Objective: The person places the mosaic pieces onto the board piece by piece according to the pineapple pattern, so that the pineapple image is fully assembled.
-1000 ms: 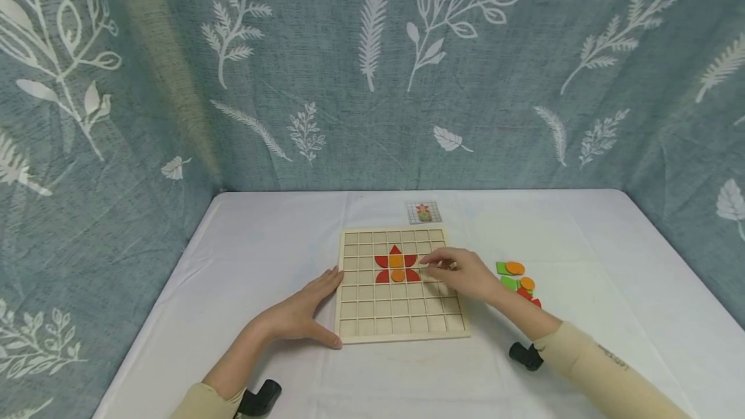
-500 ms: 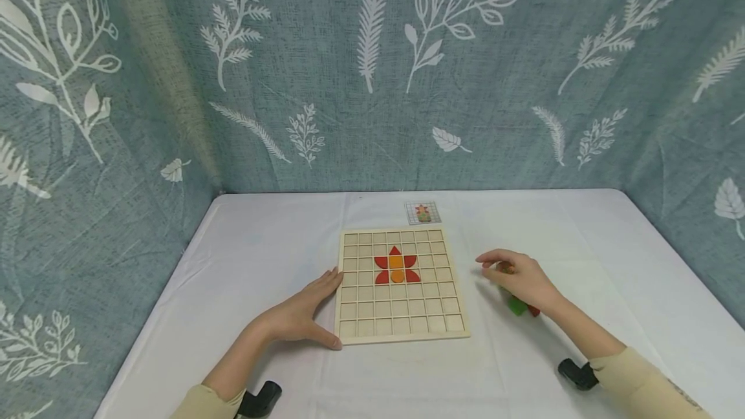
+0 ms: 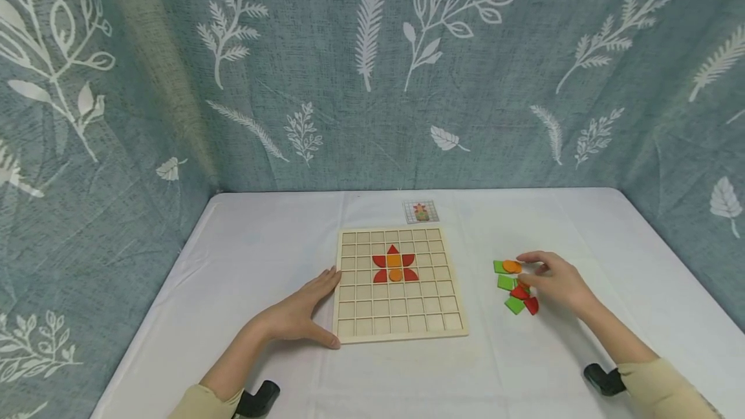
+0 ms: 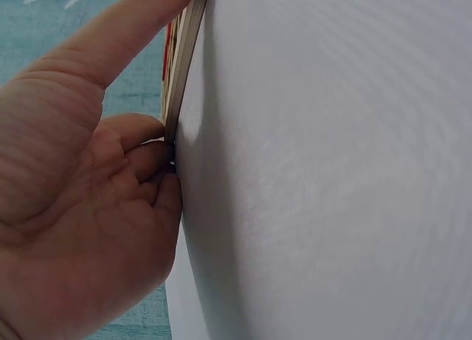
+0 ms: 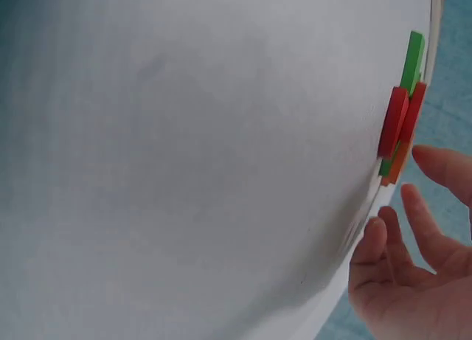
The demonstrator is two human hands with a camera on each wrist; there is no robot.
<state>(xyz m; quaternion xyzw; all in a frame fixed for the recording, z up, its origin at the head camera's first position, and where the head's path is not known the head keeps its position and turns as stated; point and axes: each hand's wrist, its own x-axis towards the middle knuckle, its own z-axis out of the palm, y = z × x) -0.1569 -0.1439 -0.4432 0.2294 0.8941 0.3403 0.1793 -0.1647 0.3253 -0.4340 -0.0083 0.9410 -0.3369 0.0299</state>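
Observation:
A wooden grid board point(image 3: 401, 308) lies on the white table, with a figure of red pieces point(image 3: 410, 275), an orange square point(image 3: 394, 260) and an orange disc point(image 3: 396, 275) in its cells. Along the board's left side rests my left hand point(image 3: 293, 313), fingers and thumb spread and touching the edge. Beside a loose pile of green tiles point(image 3: 506, 282), red pieces point(image 3: 531, 306) and orange discs point(image 3: 511, 267) hovers my right hand point(image 3: 555, 281). Its thumb and forefinger are apart, nothing visible between them. In the right wrist view, the fingertips point(image 5: 410, 195) are close to the pile.
Behind the board lies a small pattern card point(image 3: 421, 212) showing a similar figure in red, orange and green. A patterned blue-green curtain point(image 3: 349, 134) hangs behind the table and at both sides. White cloth point(image 3: 407, 380) covers the table.
My right hand has moved right, from over the board's right part to the pile, then to its right side, uncovering most pieces. The left hand and board keep their places.

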